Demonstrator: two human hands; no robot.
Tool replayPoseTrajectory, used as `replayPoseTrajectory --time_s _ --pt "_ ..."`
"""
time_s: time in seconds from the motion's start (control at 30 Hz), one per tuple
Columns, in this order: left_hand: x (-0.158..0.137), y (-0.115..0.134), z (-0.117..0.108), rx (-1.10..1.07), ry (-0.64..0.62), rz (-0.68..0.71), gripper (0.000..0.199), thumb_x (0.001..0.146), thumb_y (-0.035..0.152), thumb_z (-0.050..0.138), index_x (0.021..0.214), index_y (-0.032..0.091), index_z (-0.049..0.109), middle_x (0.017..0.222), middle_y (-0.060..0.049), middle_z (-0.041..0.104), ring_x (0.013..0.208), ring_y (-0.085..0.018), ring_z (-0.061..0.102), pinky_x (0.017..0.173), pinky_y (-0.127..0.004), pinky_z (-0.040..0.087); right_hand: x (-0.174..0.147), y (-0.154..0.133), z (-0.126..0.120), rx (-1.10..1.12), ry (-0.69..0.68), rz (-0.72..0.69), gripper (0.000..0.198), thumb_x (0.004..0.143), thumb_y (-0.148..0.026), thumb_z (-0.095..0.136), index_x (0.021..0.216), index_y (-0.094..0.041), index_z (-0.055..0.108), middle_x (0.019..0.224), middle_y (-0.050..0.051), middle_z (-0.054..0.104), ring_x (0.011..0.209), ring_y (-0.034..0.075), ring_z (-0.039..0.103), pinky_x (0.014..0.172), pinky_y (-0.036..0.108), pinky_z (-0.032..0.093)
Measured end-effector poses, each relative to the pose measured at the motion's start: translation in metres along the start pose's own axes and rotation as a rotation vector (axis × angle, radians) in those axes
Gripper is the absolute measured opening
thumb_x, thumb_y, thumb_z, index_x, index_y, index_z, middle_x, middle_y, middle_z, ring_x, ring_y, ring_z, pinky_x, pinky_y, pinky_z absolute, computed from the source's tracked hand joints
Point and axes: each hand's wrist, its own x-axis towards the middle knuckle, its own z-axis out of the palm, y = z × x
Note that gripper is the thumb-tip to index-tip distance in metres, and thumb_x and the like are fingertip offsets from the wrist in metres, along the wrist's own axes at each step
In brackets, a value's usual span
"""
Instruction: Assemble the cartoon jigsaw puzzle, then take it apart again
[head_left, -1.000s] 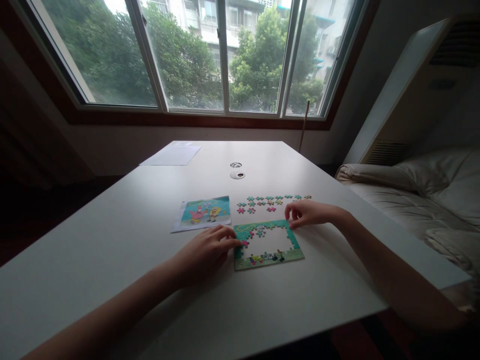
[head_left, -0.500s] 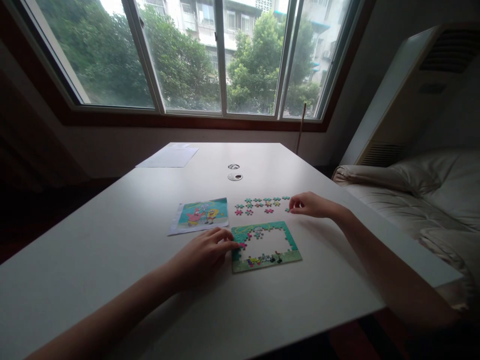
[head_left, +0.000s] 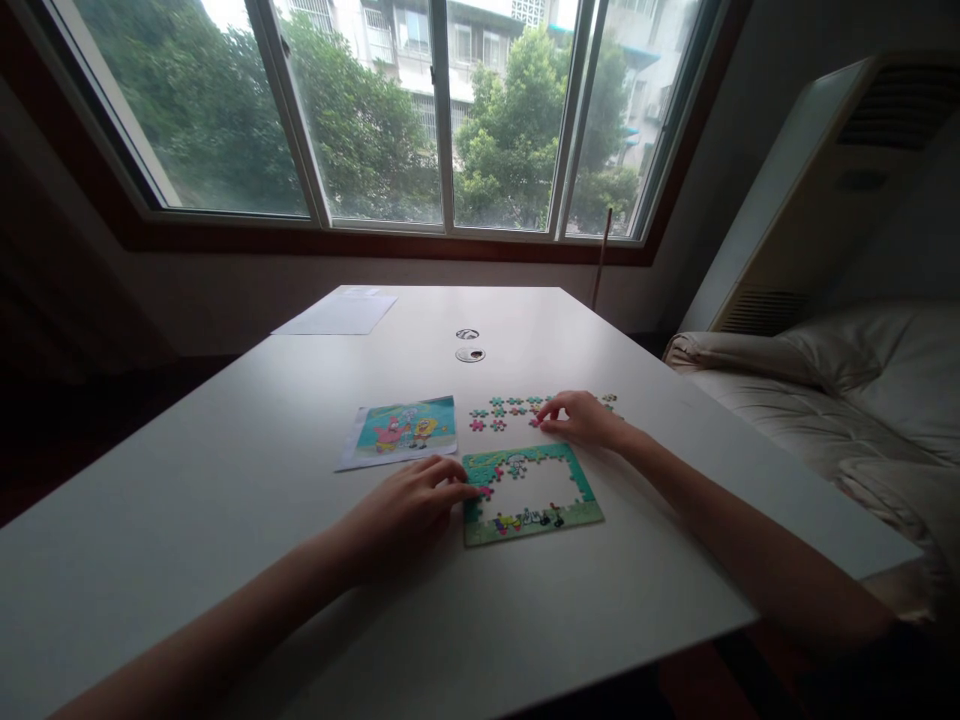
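A partly filled jigsaw puzzle [head_left: 534, 534] lies on the white table, its border in place around a bare middle. My left hand [head_left: 409, 505] rests at its left edge, fingers bent, a fingertip by a pink piece [head_left: 485, 492]. Beyond the puzzle, my right hand [head_left: 581, 418] pinches a pink puzzle piece [head_left: 535, 423] at the near row of loose pieces. More loose puzzle pieces [head_left: 498, 412] lie spread in rows, some hidden behind that hand. Left of them is a printed reference picture [head_left: 405, 430] with cartoon figures.
The white table [head_left: 225, 480] reaches toward the window. A paper sheet [head_left: 334, 315] lies at its far left, and two round inserts [head_left: 470, 354] sit near the far middle. A pale sofa [head_left: 810, 390] stands to the right.
My right hand has moved left along the loose pieces, from the right-hand end to the pink piece. Pieces at the right end now show behind it. My left hand has stayed put.
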Motion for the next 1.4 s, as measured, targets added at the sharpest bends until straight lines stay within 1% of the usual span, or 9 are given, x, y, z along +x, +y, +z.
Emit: replayPoseTrajectory --time_s 0.13,0.27,0.43,0.53,0.7,0.9,1.03,1.17,1.4 --pt "0.001 0.001 0.000 -0.010 0.012 0.004 0.042 0.081 0.002 0.038 0.112 0.023 0.057 0.102 -0.008 0.055 0.091 -0.020 0.054 0.078 -0.038 0.048 0.005 -0.001 -0.003 -0.023 -0.100 0.094 0.018 0.073 -0.029 0.060 0.086 -0.019 0.068 0.082 0.003 0.066 0.073 0.014 0.056 0.064 0.023 0.038" --pt "0.000 0.000 0.000 -0.017 0.019 -0.002 0.038 0.083 0.004 0.039 0.111 0.023 0.056 0.103 -0.008 0.055 0.091 -0.019 0.054 0.078 -0.035 0.048 0.005 -0.002 -0.005 -0.028 -0.163 0.104 0.017 0.072 -0.026 0.060 0.084 -0.016 0.065 0.084 0.005 0.064 0.073 0.015 0.056 0.063 0.023 0.039" --pt "-0.001 0.003 -0.003 0.071 0.011 0.023 0.032 0.087 0.010 0.040 0.115 0.023 0.052 0.107 -0.008 0.054 0.098 -0.022 0.051 0.081 -0.038 0.046 0.000 -0.003 -0.004 -0.014 -0.121 0.060 0.012 0.073 -0.025 0.059 0.081 -0.016 0.061 0.083 0.005 0.063 0.074 0.014 0.054 0.064 0.023 0.038" --pt "-0.002 0.015 -0.005 0.101 0.020 0.055 0.028 0.089 0.016 0.040 0.114 0.022 0.051 0.103 -0.009 0.055 0.096 -0.023 0.051 0.080 -0.038 0.045 -0.004 -0.005 -0.005 0.013 -0.072 0.043 0.007 0.072 -0.021 0.058 0.077 -0.016 0.060 0.075 0.002 0.063 0.066 0.012 0.052 0.059 0.022 0.037" --pt "-0.002 0.037 -0.003 0.130 -0.045 0.101 0.027 0.088 0.022 0.044 0.115 0.024 0.050 0.101 -0.008 0.055 0.095 -0.024 0.050 0.080 -0.039 0.044 -0.014 -0.026 -0.010 0.181 0.008 -0.074 0.012 0.078 -0.023 0.055 0.083 -0.015 0.062 0.077 0.004 0.065 0.066 0.011 0.055 0.062 0.024 0.042" --pt "-0.001 0.042 0.001 0.164 -0.080 0.104 0.031 0.087 0.023 0.047 0.118 0.025 0.048 0.101 -0.007 0.054 0.092 -0.023 0.050 0.079 -0.036 0.044 -0.029 -0.068 -0.003 0.472 -0.262 -0.169 0.017 0.079 -0.028 0.058 0.088 -0.016 0.065 0.081 0.004 0.068 0.075 0.013 0.062 0.065 0.024 0.047" --pt "-0.002 0.040 0.004 0.166 -0.078 0.100 0.029 0.087 0.023 0.047 0.116 0.025 0.050 0.099 -0.007 0.054 0.091 -0.023 0.050 0.078 -0.036 0.044 -0.035 -0.082 0.004 0.542 -0.379 -0.132 0.018 0.077 -0.026 0.060 0.090 -0.016 0.067 0.076 0.003 0.069 0.072 0.014 0.063 0.063 0.023 0.048" --pt "-0.002 0.040 0.004 0.160 -0.091 0.098 0.030 0.087 0.023 0.048 0.117 0.025 0.049 0.102 -0.007 0.053 0.093 -0.025 0.049 0.078 -0.039 0.044 -0.035 -0.084 0.008 0.508 -0.353 -0.128 0.017 0.076 -0.024 0.061 0.090 -0.017 0.067 0.073 0.002 0.068 0.068 0.012 0.062 0.060 0.021 0.047" --pt "-0.002 0.041 0.003 0.145 -0.115 0.075 0.031 0.087 0.021 0.047 0.117 0.025 0.048 0.103 -0.008 0.052 0.095 -0.026 0.048 0.078 -0.041 0.044 -0.035 -0.085 0.016 0.292 -0.218 -0.222 0.015 0.074 -0.018 0.063 0.087 -0.017 0.069 0.076 0.003 0.068 0.067 0.012 0.058 0.062 0.021 0.043"
